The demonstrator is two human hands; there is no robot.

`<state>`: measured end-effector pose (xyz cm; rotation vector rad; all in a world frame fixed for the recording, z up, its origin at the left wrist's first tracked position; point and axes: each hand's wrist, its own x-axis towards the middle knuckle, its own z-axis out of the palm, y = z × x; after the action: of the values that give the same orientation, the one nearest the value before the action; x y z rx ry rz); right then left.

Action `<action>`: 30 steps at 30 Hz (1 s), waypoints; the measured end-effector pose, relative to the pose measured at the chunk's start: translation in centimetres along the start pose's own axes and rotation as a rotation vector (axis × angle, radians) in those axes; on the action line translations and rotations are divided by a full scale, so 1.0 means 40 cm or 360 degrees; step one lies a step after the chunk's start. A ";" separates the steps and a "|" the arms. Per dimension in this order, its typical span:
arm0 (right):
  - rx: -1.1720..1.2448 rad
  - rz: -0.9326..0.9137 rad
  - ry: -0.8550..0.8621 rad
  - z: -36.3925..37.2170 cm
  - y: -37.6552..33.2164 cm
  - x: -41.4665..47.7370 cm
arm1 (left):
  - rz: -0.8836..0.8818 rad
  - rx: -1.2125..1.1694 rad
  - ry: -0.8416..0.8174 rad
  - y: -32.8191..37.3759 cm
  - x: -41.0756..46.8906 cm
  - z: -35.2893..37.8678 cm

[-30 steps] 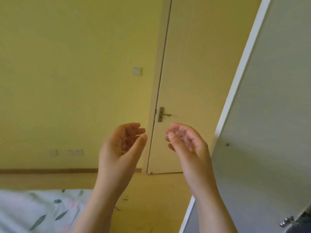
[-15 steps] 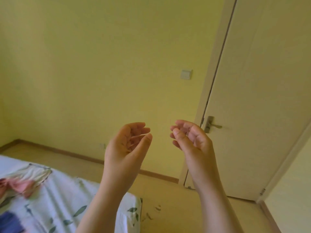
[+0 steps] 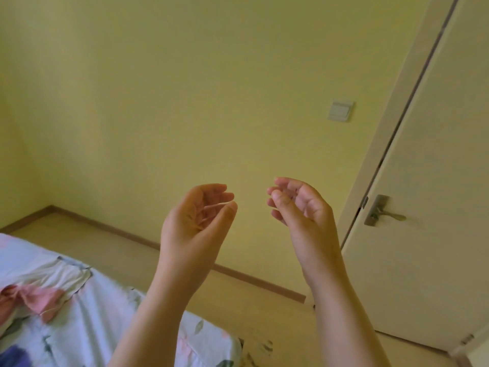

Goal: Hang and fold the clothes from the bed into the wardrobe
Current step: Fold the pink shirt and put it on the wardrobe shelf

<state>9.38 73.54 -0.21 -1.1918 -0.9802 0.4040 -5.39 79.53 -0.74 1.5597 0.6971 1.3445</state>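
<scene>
While the yellow wall point(image 3: 185, 88) fills most of the view and a pale door point(image 3: 436, 154) stands at the right, the bed point(image 3: 84, 327) lies at the lower left. The left hand point(image 3: 197, 223) and right hand point(image 3: 301, 215) are raised near each other, fingers loosely curled, holding nothing. A pink garment point(image 3: 39, 298) lies crumpled on the bed, below and well left of the left hand, with a purple garment point(image 3: 13, 356) at the frame's bottom corner.

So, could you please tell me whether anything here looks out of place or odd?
Two small things. Dark marks smudge the floor beside the corner of the bed, like scuffs or dirt. A pink garment lies crumpled on the bed, not yet folded. The left hand and right hand are raised and hold nothing.
</scene>
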 end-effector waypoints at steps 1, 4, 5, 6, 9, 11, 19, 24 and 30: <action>0.0012 0.0001 -0.0017 0.006 0.019 0.032 | 0.0006 0.0019 0.0027 -0.016 0.026 0.003; 0.0049 0.0042 -0.0125 0.044 0.089 0.129 | 0.0015 0.0081 0.0109 -0.070 0.105 0.013; 0.0067 0.0059 -0.0174 0.061 0.114 0.165 | 0.0011 0.0105 0.0135 -0.091 0.134 0.018; 0.0080 0.0072 -0.0226 0.077 0.140 0.201 | 0.0006 0.0127 0.0168 -0.114 0.163 0.024; 0.0115 0.0063 -0.0411 0.113 0.215 0.321 | 0.0013 0.0198 0.0344 -0.186 0.248 0.049; 0.0144 0.0063 -0.0549 0.124 0.264 0.407 | -0.0004 0.0222 0.0496 -0.234 0.301 0.074; 0.0329 0.0123 -0.0958 0.133 0.381 0.740 | -0.0075 0.0447 0.0969 -0.304 0.506 0.199; 0.0426 0.0169 -0.1111 0.161 0.424 0.795 | -0.0097 0.0592 0.1111 -0.317 0.537 0.221; 0.0450 0.0131 -0.1214 0.168 0.449 0.806 | -0.0073 0.0614 0.1149 -0.334 0.548 0.224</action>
<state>25.52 107.34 -2.66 -0.8187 -1.4626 1.0751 10.43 101.53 -3.03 1.3034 1.4948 1.8294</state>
